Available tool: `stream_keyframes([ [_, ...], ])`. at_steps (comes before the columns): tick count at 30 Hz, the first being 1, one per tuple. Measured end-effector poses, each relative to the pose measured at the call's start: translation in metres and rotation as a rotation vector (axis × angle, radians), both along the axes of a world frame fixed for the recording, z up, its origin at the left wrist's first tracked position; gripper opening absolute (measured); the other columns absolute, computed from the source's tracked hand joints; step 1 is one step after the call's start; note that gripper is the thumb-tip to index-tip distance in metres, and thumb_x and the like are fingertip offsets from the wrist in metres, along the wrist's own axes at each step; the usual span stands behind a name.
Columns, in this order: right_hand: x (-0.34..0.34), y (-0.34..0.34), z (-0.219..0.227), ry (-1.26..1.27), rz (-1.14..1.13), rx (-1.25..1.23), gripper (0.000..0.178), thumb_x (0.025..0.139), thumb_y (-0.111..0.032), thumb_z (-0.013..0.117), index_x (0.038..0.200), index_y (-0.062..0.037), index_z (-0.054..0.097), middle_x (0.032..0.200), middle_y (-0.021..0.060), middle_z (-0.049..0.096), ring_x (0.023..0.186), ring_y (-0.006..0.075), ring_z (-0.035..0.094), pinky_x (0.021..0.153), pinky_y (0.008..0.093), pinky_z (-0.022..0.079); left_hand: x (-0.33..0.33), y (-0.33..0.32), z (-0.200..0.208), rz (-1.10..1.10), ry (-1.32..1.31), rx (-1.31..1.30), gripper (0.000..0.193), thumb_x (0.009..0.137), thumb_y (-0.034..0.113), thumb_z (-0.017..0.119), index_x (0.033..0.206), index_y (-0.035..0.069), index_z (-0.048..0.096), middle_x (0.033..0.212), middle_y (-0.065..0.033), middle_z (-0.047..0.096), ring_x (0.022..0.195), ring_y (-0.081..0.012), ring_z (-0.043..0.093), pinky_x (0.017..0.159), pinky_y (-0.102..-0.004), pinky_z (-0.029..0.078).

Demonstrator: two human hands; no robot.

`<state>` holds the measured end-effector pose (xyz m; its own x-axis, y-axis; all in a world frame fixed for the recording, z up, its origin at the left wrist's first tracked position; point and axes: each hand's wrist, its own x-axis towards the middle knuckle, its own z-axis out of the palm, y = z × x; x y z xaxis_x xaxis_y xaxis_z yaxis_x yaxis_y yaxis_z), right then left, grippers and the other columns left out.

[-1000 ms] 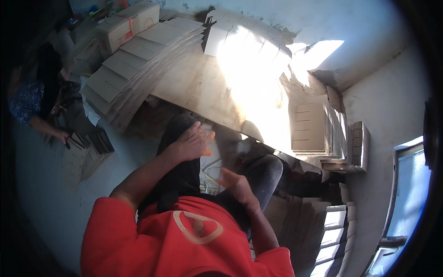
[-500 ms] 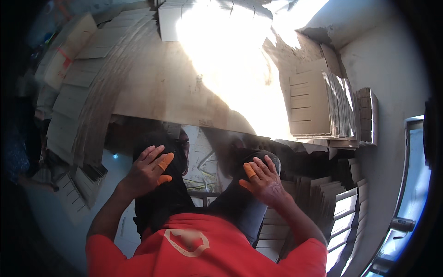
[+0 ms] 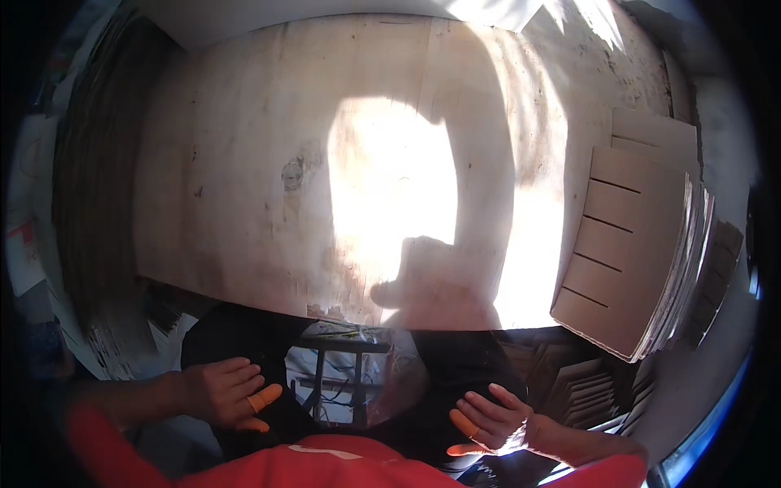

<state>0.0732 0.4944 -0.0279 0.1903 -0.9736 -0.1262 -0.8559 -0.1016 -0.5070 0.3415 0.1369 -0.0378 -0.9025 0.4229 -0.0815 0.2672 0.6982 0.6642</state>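
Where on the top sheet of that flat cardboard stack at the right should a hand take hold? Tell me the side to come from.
Probably the near corner of the top cardboard sheet: the stack juts past the wooden table edge there, free above and below. Come from below with the right hand, nearest and empty, thumb on top.

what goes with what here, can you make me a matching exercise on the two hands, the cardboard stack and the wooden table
Things:
1. left hand
2. right hand
3. stack of flat cardboard sheets
4. wooden table

Places or states:
A. lies at the right end of the table
B. rests on the left thigh, orange cot on a fingertip
C. bare top, with a bright sunlit patch
D. rests on the right thigh, near the lower edge

Pairs: 1-B, 2-D, 3-A, 4-C
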Motion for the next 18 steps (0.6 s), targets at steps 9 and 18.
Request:
stream_keyframes([
  [9,-0.032,-0.043,0.006,-0.248,0.033,0.051,0.043,0.079,-0.050,0.066,0.094,-0.0104,0.065,0.099,0.0038,0.065,0.100,0.0187,0.060,0.094,0.0410,0.042,-0.008,-0.016,0.018,0.042,-0.290,0.209,0.054,0.078,0.035,0.071,0.111,-0.005,0.055,0.084,-0.0120,0.063,0.080,-0.0250,0.062,0.073,-0.0316,0.052],
  [18,-0.012,-0.068,0.010,-0.259,0.049,0.128,0.044,0.080,-0.047,0.065,0.101,-0.0090,0.059,0.103,0.0072,0.060,0.094,0.0243,0.059,0.081,0.0397,0.045,0.013,-0.003,0.027,0.313,-0.409,0.187,0.055,0.080,0.036,0.068,0.117,-0.002,0.052,0.085,-0.0148,0.062,0.085,-0.0308,0.060,0.075,-0.0391,0.049],
])
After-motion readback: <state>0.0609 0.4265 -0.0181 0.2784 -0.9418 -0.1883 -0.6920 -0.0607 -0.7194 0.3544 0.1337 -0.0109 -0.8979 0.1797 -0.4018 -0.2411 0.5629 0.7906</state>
